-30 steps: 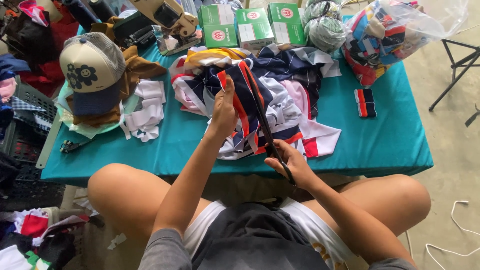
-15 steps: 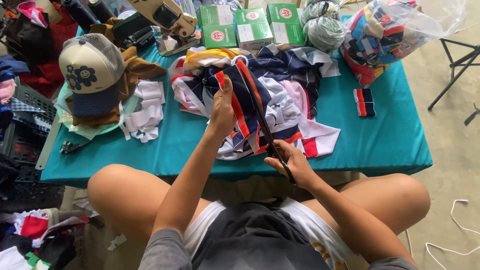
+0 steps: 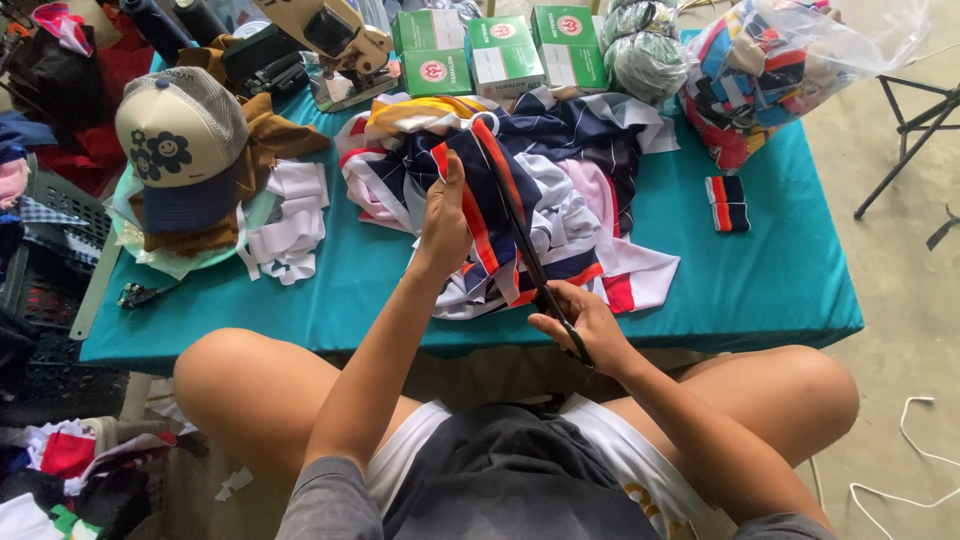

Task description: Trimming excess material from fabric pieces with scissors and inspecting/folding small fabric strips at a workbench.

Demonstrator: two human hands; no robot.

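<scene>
A person sits cross-legged at a low table (image 3: 760,290) covered in teal cloth, seen from above. In the middle of the frame the left hand (image 3: 445,225) is raised over the table, its fingers and thumb pinched on the edge of a navy piece of fabric (image 3: 480,205) with red and orange stripes, holding that edge up and taut. Just below and to the right, at the near edge of the table, the right hand (image 3: 585,325) is closed around the handles of a pair of long black scissors (image 3: 525,250). The blades run up along the fabric toward the upper middle of the frame, lying against the striped edge; whether they are parted or together cannot be told.

The held piece rises out of a heap of clothes (image 3: 580,190) in navy, white, pink and yellow that fills the centre of the table. Right of the heap lie two small navy cuffs with red bands (image 3: 727,203), side by side on the teal cloth. At the upper right a clear plastic bag (image 3: 790,70) bulges with more coloured pieces. Along the top edge stand green and white boxes (image 3: 500,50), with a tan sewing machine (image 3: 330,40) to their left and bundles of green cord (image 3: 642,50) to their right. At the upper left a beige and navy cap (image 3: 180,140) with flower faces sits on brown cloth, with white strips of fabric (image 3: 290,215) beside it.
</scene>
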